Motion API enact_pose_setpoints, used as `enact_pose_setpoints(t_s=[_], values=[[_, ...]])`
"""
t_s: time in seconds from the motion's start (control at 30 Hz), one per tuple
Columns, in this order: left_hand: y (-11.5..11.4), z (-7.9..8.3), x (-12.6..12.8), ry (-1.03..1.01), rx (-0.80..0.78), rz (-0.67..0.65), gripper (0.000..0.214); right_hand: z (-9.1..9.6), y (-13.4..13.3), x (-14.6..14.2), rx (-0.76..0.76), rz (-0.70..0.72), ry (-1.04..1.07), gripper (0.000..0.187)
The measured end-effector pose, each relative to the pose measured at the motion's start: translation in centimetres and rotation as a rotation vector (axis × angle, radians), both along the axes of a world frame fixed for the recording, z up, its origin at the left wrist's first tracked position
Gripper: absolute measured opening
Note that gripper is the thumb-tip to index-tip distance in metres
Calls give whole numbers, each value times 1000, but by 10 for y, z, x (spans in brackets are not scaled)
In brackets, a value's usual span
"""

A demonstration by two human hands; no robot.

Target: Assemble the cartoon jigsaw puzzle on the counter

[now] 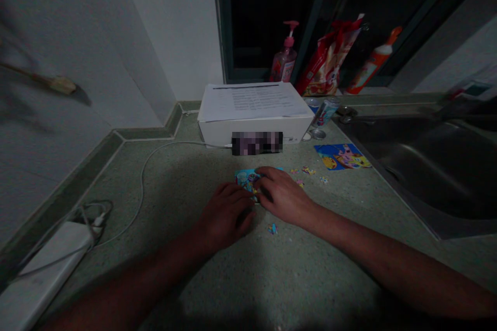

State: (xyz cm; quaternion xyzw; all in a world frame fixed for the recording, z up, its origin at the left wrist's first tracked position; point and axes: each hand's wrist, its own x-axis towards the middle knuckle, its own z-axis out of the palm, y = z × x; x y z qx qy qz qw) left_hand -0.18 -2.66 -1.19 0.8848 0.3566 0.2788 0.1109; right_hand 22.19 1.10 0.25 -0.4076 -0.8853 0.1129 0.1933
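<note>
A small, partly joined colourful jigsaw [245, 179] lies on the speckled green counter [186, 248]. My right hand [282, 195] rests on its right side, fingers curled down and pressing on the pieces. Touching the jigsaw's near edge, my left hand [225, 215] lies palm down with its fingers bent. Loose pieces [308, 170] are scattered to the right, and one single piece [272, 228] sits near my right wrist. A colourful picture card [341, 156] lies further right.
A white box [254, 123] with a printed sheet on top stands behind. A steel sink [427, 160] lies right. A pump bottle [284, 59], red bag [330, 57] and orange bottle [373, 62] line the sill. A power strip [42, 264] with cables lies left.
</note>
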Motion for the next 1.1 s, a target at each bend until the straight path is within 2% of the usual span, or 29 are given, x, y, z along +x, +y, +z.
enact_pose_setpoints(t_s=[0.6,1.1], values=[[0,1,0,12,-11,-5,14,0,0,-1,-7,8,-3,15],[0,2,1,13,-12,-4,10,-1,0,1,114,47,29,18]])
